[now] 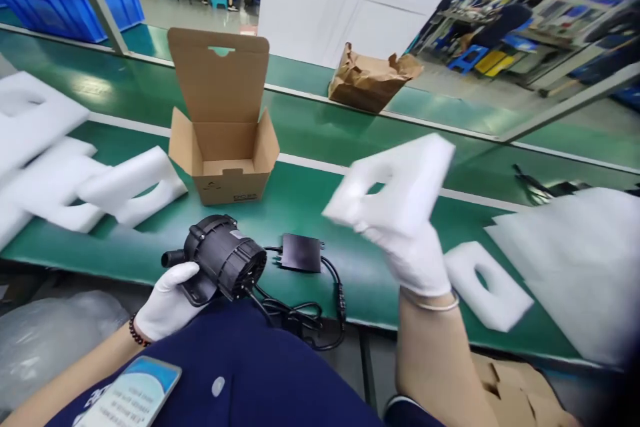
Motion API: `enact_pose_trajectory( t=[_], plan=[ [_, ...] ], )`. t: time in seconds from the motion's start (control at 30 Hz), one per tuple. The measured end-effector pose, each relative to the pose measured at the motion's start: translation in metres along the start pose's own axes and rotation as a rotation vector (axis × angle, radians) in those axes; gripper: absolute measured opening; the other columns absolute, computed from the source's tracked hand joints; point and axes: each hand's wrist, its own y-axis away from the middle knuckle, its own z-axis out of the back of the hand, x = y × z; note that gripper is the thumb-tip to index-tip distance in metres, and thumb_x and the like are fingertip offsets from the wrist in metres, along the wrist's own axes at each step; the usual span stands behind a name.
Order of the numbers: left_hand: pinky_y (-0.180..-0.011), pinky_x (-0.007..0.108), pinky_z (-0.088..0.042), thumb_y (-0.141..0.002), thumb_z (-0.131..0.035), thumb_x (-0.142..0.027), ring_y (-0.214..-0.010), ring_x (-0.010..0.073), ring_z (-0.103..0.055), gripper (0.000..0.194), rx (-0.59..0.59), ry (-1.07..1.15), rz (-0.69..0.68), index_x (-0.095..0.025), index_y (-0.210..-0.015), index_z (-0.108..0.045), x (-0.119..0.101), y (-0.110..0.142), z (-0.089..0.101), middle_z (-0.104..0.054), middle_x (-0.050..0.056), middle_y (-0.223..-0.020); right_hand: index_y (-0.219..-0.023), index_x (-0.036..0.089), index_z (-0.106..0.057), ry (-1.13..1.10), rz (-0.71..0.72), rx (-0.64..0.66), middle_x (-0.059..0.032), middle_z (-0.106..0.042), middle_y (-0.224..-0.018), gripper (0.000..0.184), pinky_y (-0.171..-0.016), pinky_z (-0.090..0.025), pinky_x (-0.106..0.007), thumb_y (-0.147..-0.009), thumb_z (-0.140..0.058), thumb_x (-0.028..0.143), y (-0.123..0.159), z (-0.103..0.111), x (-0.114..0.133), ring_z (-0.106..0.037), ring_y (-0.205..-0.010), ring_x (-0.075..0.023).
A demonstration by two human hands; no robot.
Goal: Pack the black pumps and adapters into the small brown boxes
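My gloved left hand [173,300] is closed on the base of a black pump [223,253], tilted near my body with its spout to the left. A cable leads from the pump to a flat black control box [301,253] on the green bench, and more cord lies looped beside it. Raised over the bench, my gloved right hand [417,253] grips a white foam insert [395,180] with an oval hole; both are slightly blurred. Beyond the pump stands an open cardboard box [227,183], lid up and flaps spread. Its visible inside holds nothing.
White foam pieces [135,187] pile up at the left. Another foam insert [487,287] and thin white sheets [575,260] lie at the right. A crumpled brown paper bag [370,80] and a blue crate [70,3] stand along the back. Metal posts [95,0] rise from the bench.
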Motion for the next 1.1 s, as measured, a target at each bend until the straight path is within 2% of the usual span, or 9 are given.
enact_pose_trajectory(
  t=[0.17, 0.3, 0.4, 0.53, 0.63, 0.77, 0.87, 1.0, 1.1],
  plan=[
    [-0.111, 0.046, -0.046, -0.084, -0.065, -0.037, -0.122, 0.0278, -0.062, 0.053, 0.066, 0.002, -0.162, -0.030, -0.136, -0.058, -0.013, 0.013, -0.025, -0.073, 0.001, -0.118, -0.105, 0.017, -0.067, -0.380, -0.359, 0.650, -0.0064, -0.071, -0.099, 0.049, -0.078, -0.060, -0.038, -0.072, -0.081, 0.049, 0.052, -0.100, 0.037, -0.068, -0.089, -0.0244],
    [-0.106, 0.041, -0.049, -0.082, -0.073, -0.034, -0.119, 0.0255, -0.062, 0.053, -0.177, -0.153, -0.378, -0.026, -0.132, -0.060, -0.027, 0.001, -0.021, -0.071, 0.003, -0.120, -0.112, 0.016, -0.062, -0.680, -0.591, 0.894, -0.0087, -0.070, -0.094, 0.062, -0.063, -0.060, -0.032, -0.077, -0.072, 0.066, 0.058, -0.141, 0.038, -0.069, -0.078, -0.0212],
    [-0.095, 0.035, -0.055, -0.076, -0.080, -0.029, -0.102, 0.0217, -0.068, 0.051, -0.271, -0.236, -0.345, -0.021, -0.124, -0.064, -0.030, -0.010, 0.003, -0.072, 0.006, -0.115, -0.114, 0.013, -0.062, -0.708, -0.676, 1.004, -0.0124, -0.071, -0.096, 0.070, -0.069, -0.060, -0.035, -0.078, -0.066, 0.073, 0.052, -0.159, 0.031, -0.070, -0.078, -0.0214],
    [-0.086, 0.035, -0.057, -0.077, -0.079, -0.036, -0.091, 0.0203, -0.068, 0.056, -0.307, -0.372, -0.278, -0.021, -0.128, -0.059, -0.024, -0.006, 0.026, -0.071, 0.008, -0.114, -0.136, 0.019, -0.054, -0.665, -0.527, 1.014, -0.0140, -0.061, -0.133, 0.075, -0.099, -0.052, -0.045, -0.085, -0.056, 0.075, 0.052, -0.174, 0.016, -0.062, -0.116, -0.0264],
    [-0.099, 0.040, -0.051, -0.079, -0.078, -0.039, -0.116, 0.0268, -0.062, 0.073, -0.278, -0.530, -0.315, -0.026, -0.142, -0.045, -0.016, 0.004, 0.025, -0.060, 0.009, -0.137, -0.140, 0.022, -0.052, -0.596, -0.488, 0.893, -0.0096, -0.054, -0.144, 0.078, -0.117, -0.036, -0.044, -0.085, -0.053, 0.077, 0.061, -0.176, 0.015, -0.048, -0.135, -0.0251],
    [-0.118, 0.044, -0.033, -0.084, -0.070, -0.050, -0.142, 0.0301, -0.039, 0.084, -0.262, -0.654, -0.322, -0.027, -0.153, -0.027, -0.004, 0.009, 0.013, -0.044, 0.010, -0.152, -0.136, 0.019, -0.057, -0.619, -0.642, 0.800, -0.0105, -0.060, -0.137, 0.087, -0.114, -0.042, -0.044, -0.083, -0.042, 0.086, 0.072, -0.178, 0.026, -0.050, -0.134, -0.0279],
    [-0.124, 0.043, -0.021, -0.084, -0.064, -0.063, -0.146, 0.0290, -0.032, 0.096, -0.297, -0.840, -0.362, -0.027, -0.156, -0.012, -0.001, 0.008, 0.007, -0.035, 0.011, -0.157, -0.142, 0.019, -0.053, -0.609, -0.630, 0.792, -0.0105, -0.059, -0.139, 0.087, -0.112, -0.044, -0.044, -0.089, -0.028, 0.083, 0.071, -0.180, 0.030, -0.051, -0.133, -0.0276],
    [-0.122, 0.045, -0.025, -0.076, -0.062, -0.076, -0.146, 0.0321, -0.031, 0.116, -0.218, -0.950, -0.340, -0.022, -0.157, 0.001, -0.004, 0.008, 0.010, -0.033, 0.017, -0.156, -0.146, 0.019, -0.047, -0.430, -0.410, 0.842, -0.0100, -0.054, -0.144, 0.087, -0.115, -0.040, -0.041, -0.091, -0.022, 0.081, 0.061, -0.178, 0.020, -0.048, -0.135, -0.0249],
    [-0.122, 0.046, -0.025, -0.075, -0.065, -0.074, -0.147, 0.0333, -0.027, 0.121, -0.182, -0.950, -0.320, -0.018, -0.156, 0.006, -0.004, 0.010, 0.017, -0.032, 0.019, -0.156, -0.141, 0.020, -0.052, -0.129, -0.150, 0.865, -0.0119, -0.061, -0.134, 0.085, -0.107, -0.046, -0.044, -0.093, -0.016, 0.079, 0.049, -0.171, 0.018, -0.055, -0.127, -0.0265]
  ],
)
